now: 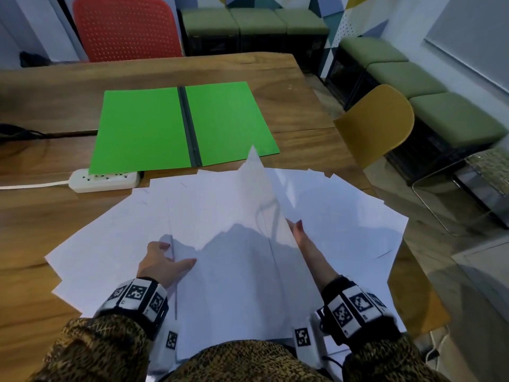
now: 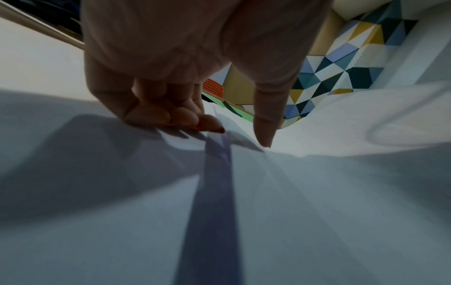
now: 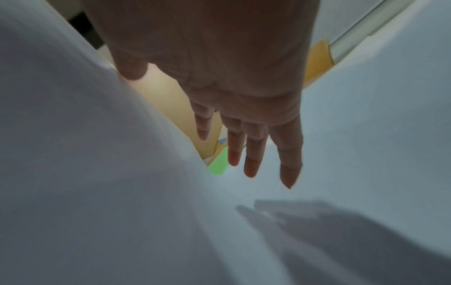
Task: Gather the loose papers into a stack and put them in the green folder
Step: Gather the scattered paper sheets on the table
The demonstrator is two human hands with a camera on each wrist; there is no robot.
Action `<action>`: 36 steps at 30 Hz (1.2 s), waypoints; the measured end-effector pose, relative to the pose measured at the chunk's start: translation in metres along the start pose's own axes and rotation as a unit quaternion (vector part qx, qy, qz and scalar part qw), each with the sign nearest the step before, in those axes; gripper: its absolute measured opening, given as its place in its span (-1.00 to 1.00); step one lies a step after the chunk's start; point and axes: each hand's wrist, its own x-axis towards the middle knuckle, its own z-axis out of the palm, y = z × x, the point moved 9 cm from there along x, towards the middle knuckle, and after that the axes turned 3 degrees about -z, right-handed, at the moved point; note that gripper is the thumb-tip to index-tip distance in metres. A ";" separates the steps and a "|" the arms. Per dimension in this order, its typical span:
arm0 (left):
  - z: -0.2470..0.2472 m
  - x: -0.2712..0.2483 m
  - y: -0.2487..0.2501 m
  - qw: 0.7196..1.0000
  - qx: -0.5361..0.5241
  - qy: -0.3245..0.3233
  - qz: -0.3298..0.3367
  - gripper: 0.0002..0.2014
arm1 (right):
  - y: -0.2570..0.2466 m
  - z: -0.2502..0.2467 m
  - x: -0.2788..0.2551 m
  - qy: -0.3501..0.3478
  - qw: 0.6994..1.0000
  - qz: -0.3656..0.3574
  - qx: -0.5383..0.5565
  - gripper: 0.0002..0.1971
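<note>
Head view shows me a brown wooden table with smooth grain. On it, the papers are thin, white and flat, fanned out in a messy pile at 6 o'clock, right by my body. One sheet in the middle is lifted and bends up to a point. My left hand is at the sheet's left edge; in the left wrist view the fingers are curled and the thumb points down, with the paper's edge pinched between them. My right hand is at the sheet's right side. In the right wrist view its fingers are straight and a little spread, holding nothing, with the thumb touching the lifted sheet.

The green folder lies open and flat at 12 o'clock, past the papers. It is bright, smooth card, two square halves with a dark spine between. A white plastic power strip sits at the folder's near left corner, at 10 o'clock.
</note>
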 end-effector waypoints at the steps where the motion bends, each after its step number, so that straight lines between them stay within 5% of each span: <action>1: 0.003 0.003 0.000 1.000 0.007 -0.015 0.006 -0.56 | 0.001 0.005 0.000 -0.028 0.999 -0.005 -0.021 -0.17; 3: 0.005 0.006 0.003 0.999 0.007 -0.037 0.022 -0.72 | 0.003 0.008 -0.006 -0.051 0.992 -0.016 -0.113 -0.03; 5: 0.000 0.009 0.000 0.999 -0.022 -0.030 0.024 -0.68 | -0.005 0.003 -0.010 -0.034 0.965 -0.036 -0.258 -0.19; 7: -0.015 0.009 -0.005 0.998 -0.063 0.012 0.015 -0.69 | -0.022 -0.011 -0.016 0.038 0.937 -0.091 -0.336 -0.41; 11: -0.043 0.005 -0.012 0.995 -0.082 0.057 0.028 -0.73 | -0.063 -0.034 -0.031 0.150 0.910 -0.144 -0.360 -0.49; 15: -0.030 0.001 0.000 0.990 -0.132 0.006 0.052 -0.79 | -0.075 0.018 -0.019 0.066 0.893 -0.195 -0.400 -0.45; 19: 0.010 0.025 -0.005 0.977 -0.200 -0.069 0.033 -0.21 | -0.013 0.104 0.003 -0.158 0.904 -0.062 -0.391 -0.37; 21: 0.015 0.011 0.006 0.971 -0.219 -0.090 0.026 -0.31 | 0.006 0.111 0.011 -0.198 0.916 -0.014 -0.349 -0.34; 23: 0.013 -0.001 0.019 0.969 -0.222 -0.088 0.057 -0.76 | 0.000 0.078 0.030 -0.113 0.958 -0.026 -0.263 -0.46; 24: 0.011 -0.006 0.023 0.974 -0.206 -0.079 0.056 -0.79 | -0.004 0.048 0.038 -0.042 0.973 -0.037 -0.222 -0.51; 27: 0.017 0.016 0.009 0.964 -0.242 -0.103 0.025 -0.09 | 0.011 -0.067 0.039 0.212 0.948 0.035 -0.233 -0.53; 29: 0.020 0.025 0.004 0.949 -0.289 -0.124 -0.003 -0.12 | 0.035 -0.122 0.011 0.318 0.897 0.140 -0.274 -0.37; 32: 0.023 0.011 0.023 0.960 -0.250 -0.114 0.056 -0.61 | 0.077 -0.119 -0.006 0.244 0.869 0.253 -0.349 -0.10; 36: 0.028 0.010 0.023 0.967 -0.221 -0.083 0.090 -0.47 | 0.091 -0.070 0.021 0.090 0.859 0.191 -0.466 -0.03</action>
